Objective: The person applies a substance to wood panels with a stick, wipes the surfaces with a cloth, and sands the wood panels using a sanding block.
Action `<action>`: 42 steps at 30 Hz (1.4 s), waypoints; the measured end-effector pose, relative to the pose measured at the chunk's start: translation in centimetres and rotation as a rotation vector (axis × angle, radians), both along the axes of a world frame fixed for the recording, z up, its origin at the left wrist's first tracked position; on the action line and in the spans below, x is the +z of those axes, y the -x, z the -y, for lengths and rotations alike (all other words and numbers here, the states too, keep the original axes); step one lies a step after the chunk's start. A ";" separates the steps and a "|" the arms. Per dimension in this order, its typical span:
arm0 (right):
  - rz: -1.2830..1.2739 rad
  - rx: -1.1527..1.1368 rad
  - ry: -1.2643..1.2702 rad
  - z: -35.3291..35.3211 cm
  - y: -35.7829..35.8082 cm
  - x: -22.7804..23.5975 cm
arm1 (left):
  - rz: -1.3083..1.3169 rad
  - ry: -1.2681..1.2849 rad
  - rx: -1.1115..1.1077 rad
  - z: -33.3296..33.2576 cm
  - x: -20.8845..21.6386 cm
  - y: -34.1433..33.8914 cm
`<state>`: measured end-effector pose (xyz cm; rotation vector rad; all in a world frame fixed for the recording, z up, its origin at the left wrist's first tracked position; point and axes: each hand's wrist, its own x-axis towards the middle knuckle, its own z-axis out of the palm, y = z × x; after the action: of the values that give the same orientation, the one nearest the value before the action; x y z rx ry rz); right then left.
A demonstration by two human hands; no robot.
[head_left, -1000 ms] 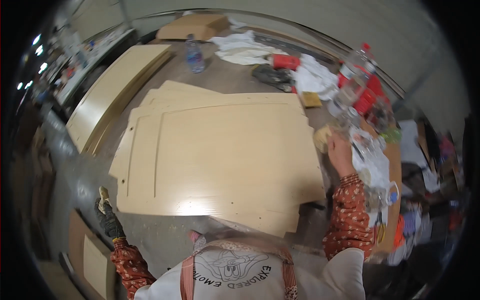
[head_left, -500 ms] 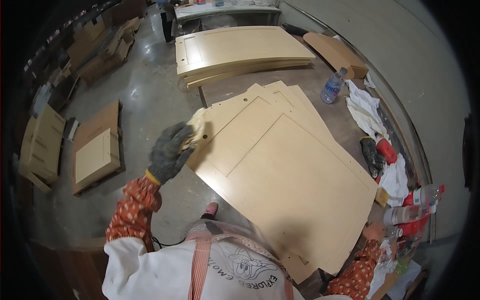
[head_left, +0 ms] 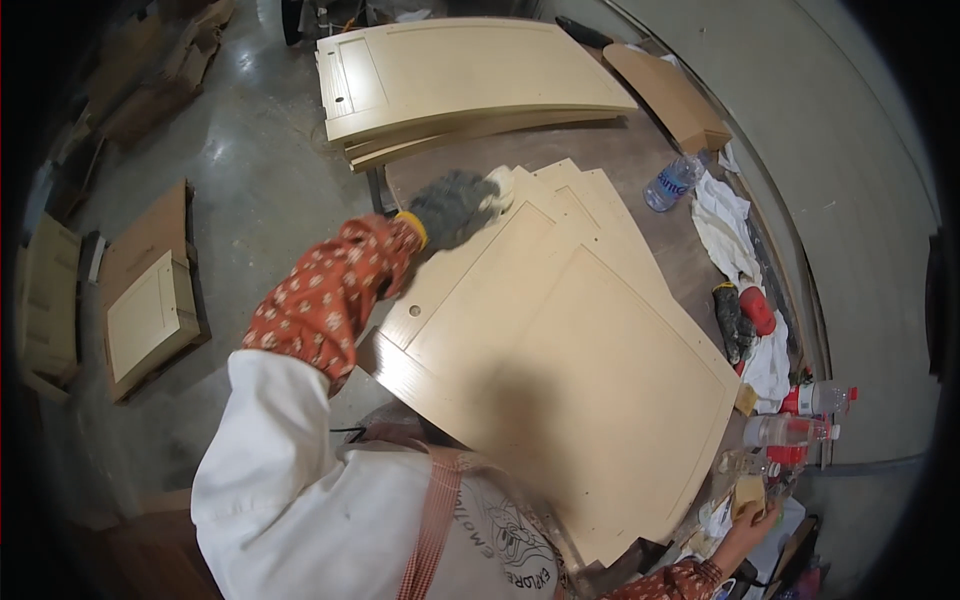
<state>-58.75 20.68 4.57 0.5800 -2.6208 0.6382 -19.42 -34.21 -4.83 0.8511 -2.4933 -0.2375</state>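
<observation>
My left hand (head_left: 452, 208), in a dark grey knitted glove with a yellow cuff, is closed on a wadded off-white cloth (head_left: 500, 190). The cloth rests at the far left edge of a fanned stack of cream cabinet door panels (head_left: 600, 370) with grooved frames and small holes. Bare and at the lower right beyond the panels, my right hand (head_left: 745, 530) has its fingers bent at a small tan block (head_left: 748, 490), beside the plastic bottles. The block seems to be in its grasp.
More cream panels (head_left: 480, 75) are stacked at the far end of the brown table (head_left: 640, 165). Along the right lie a water bottle (head_left: 673, 183), white rags (head_left: 725, 225), a dark glove (head_left: 733, 320) and clear bottles (head_left: 785, 432). Another panel stack (head_left: 150, 315) sits on the floor at left.
My left hand has moved right and away from me with the cloth, along the panel's edge. My right hand has shifted lower, and a tan block now shows at its fingers. The view has tilted.
</observation>
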 end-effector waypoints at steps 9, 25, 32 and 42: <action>1.125 0.801 1.127 18.1 -11.7 -2.8 | -0.171 0.291 -0.182 -2.4 -1.6 -4.3; 0.460 1.234 0.236 48.3 -24.7 -6.7 | -0.827 -0.905 0.441 -22.4 -10.9 -22.8; 0.238 1.690 -0.153 41.6 -30.4 -6.1 | -0.634 -0.797 0.523 -23.1 -11.7 -22.0; -0.066 1.505 -0.237 48.2 -25.4 -5.3 | -0.828 -0.802 0.381 -22.1 -12.2 -21.9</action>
<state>-33.34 -27.48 -0.73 2.5706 -1.7482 0.5932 2.52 -12.14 -17.02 1.1802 -1.3971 -1.2169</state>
